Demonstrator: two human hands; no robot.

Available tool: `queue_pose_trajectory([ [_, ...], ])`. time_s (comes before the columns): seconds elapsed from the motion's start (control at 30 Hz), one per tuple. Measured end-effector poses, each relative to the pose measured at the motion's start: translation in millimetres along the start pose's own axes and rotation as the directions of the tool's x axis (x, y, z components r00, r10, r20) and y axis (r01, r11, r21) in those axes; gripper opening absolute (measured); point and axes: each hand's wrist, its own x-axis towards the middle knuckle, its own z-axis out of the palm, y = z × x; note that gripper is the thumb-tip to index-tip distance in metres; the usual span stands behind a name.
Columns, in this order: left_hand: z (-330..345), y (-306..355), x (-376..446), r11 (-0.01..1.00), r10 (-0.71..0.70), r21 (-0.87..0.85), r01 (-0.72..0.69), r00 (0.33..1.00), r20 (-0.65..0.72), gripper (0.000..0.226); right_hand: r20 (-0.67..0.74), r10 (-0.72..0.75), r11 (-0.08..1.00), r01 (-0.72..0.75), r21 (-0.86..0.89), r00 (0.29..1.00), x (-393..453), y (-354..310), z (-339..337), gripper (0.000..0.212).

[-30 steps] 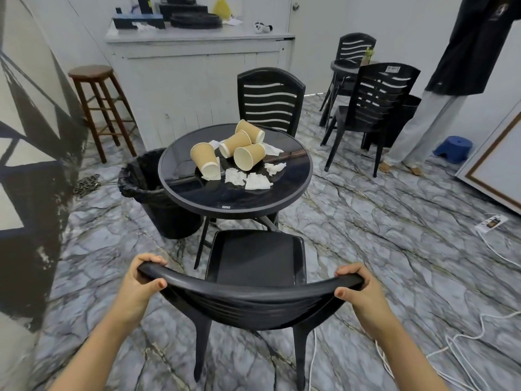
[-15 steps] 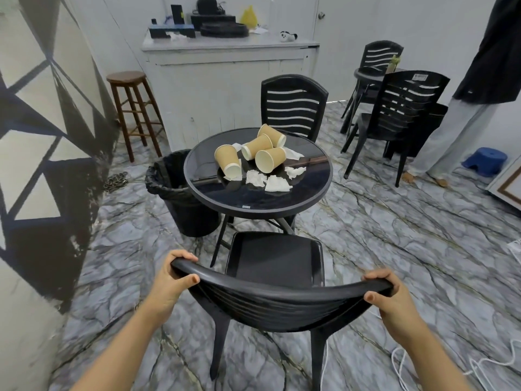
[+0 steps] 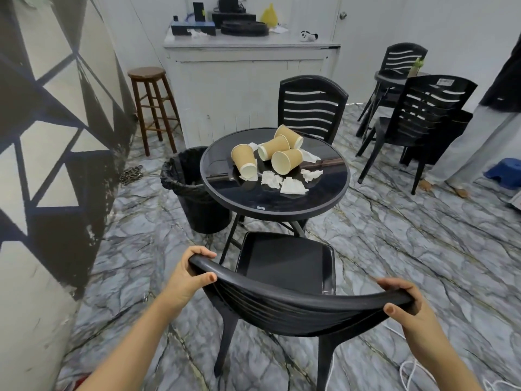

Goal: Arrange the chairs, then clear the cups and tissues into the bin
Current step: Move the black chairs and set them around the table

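A black plastic chair stands in front of me, its seat facing the round black table. My left hand grips the left end of its backrest top and my right hand grips the right end. On the table lie several brown paper cups on their sides among crumpled white tissues. A black bin with a liner stands left of the table, partly under its edge. A second black chair stands behind the table.
A patterned wall runs along the left. A wooden stool and a white counter stand at the back. More black chairs and a standing person are on the right, with a blue step stool and white cables.
The chair, held by both hands, has shifted right and closer to the table in view. My view has turned left, showing more of the wall.
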Motion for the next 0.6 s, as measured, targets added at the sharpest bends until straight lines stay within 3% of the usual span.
queue_pose_trajectory([
  [0.1, -2, 3, -1, 0.999, -0.024, 0.041, 0.023, 0.999, 0.024, 0.076, 0.023, 0.044, 0.992, -0.041, -0.121, 0.999, -6, -13, -3, 0.08],
  [0.17, -5, 5, -2, 0.996, -0.056, 0.075, 0.054, 0.998, 0.035, 0.082, 0.054, 0.061, 0.961, -0.044, -0.272, 0.997, -11, -27, -2, 0.081],
  [0.3, -21, 11, -1, 0.978, -0.116, 0.188, 0.095, 0.988, 0.101, 0.089, -0.018, 0.013, 0.895, -0.02, -0.447, 1.0, -7, -67, 30, 0.028],
  [0.37, -38, 16, -2, 0.965, -0.153, 0.226, 0.13, 0.985, 0.085, 0.09, -0.006, -0.07, 0.865, 0.058, -0.499, 0.998, 4, -81, 59, 0.034],
  [0.47, -69, 22, -4, 0.949, -0.156, 0.269, 0.164, 0.986, -0.053, 0.09, 0.235, -0.184, 0.807, 0.283, -0.519, 0.954, 28, -92, 124, 0.039],
  [0.6, -114, 20, -10, 0.895, -0.163, 0.379, 0.237, 0.963, -0.215, 0.077, 0.603, -0.09, 0.699, 0.482, -0.529, 0.793, 60, -98, 229, 0.049],
])
